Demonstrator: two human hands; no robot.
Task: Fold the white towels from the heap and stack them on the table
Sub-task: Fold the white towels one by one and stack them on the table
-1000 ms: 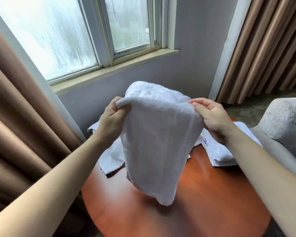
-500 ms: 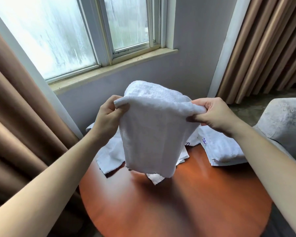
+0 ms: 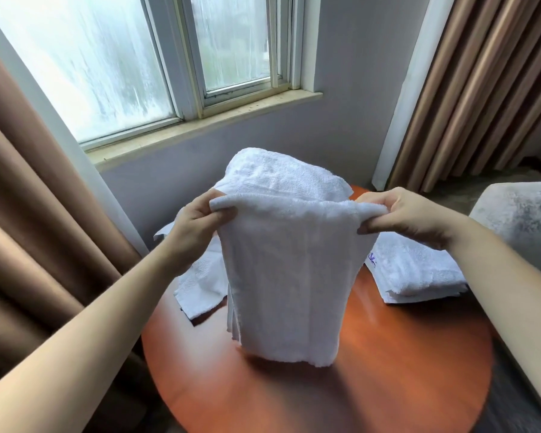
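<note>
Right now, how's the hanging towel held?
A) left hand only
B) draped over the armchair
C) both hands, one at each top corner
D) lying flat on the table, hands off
C: the left hand and the right hand each pinch a top corner of the towel, which hangs down over the table.

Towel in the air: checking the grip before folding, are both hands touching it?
Touching. The head view shows the left hand and the right hand each pinching a top corner of the towel.
</note>
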